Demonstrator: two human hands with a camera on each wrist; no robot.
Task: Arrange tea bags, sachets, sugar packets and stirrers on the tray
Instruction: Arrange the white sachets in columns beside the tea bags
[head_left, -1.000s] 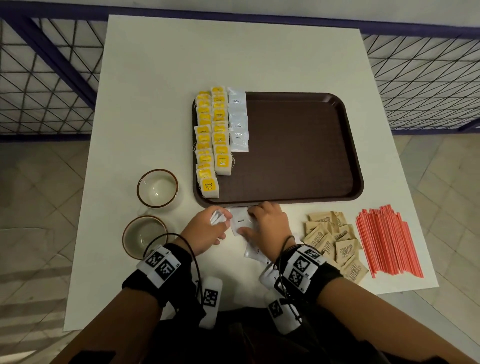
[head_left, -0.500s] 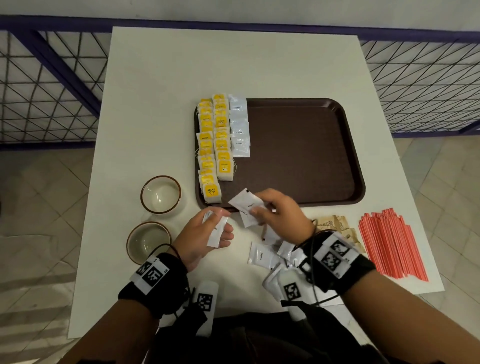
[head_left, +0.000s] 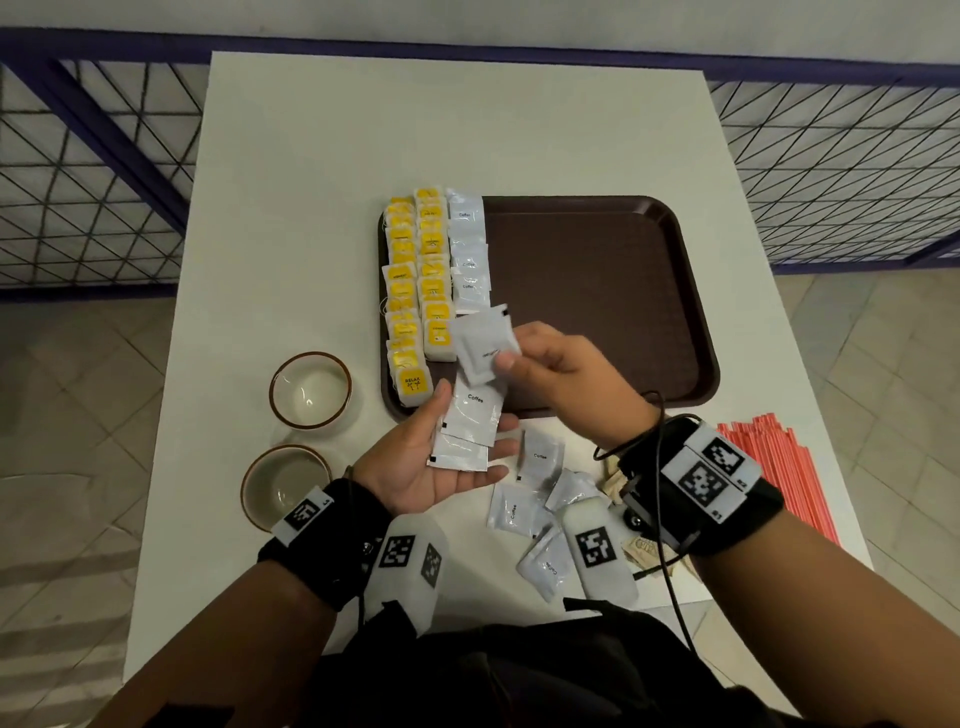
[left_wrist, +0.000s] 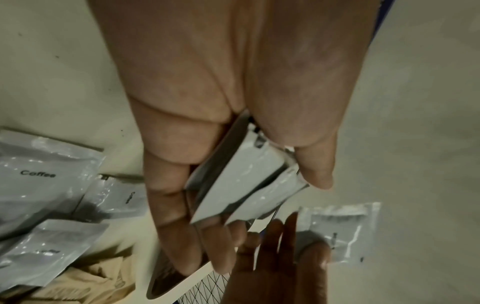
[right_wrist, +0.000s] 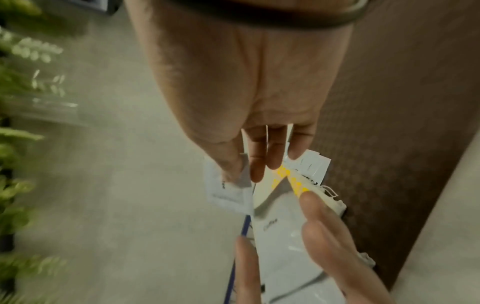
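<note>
Sachet (head_left: 483, 345) raised over tray (head_left: 597, 291), pinched by right hand (head_left: 566, 369)

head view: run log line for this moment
left hand: holds stacked white coffee sachets | right hand: pinches single white coffee sachet above brown plastic tray | red stirrers: off tray

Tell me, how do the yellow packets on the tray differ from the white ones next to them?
The tea bags carry yellow labels and thin strings; the coffee sachets are plain white, printed "Coffee". The tea bags fill two columns reaching near the front rim of the tray; the coffee sachets form one column that stops partway down. Both lie overlapped in rows along the tray's left side.
</note>
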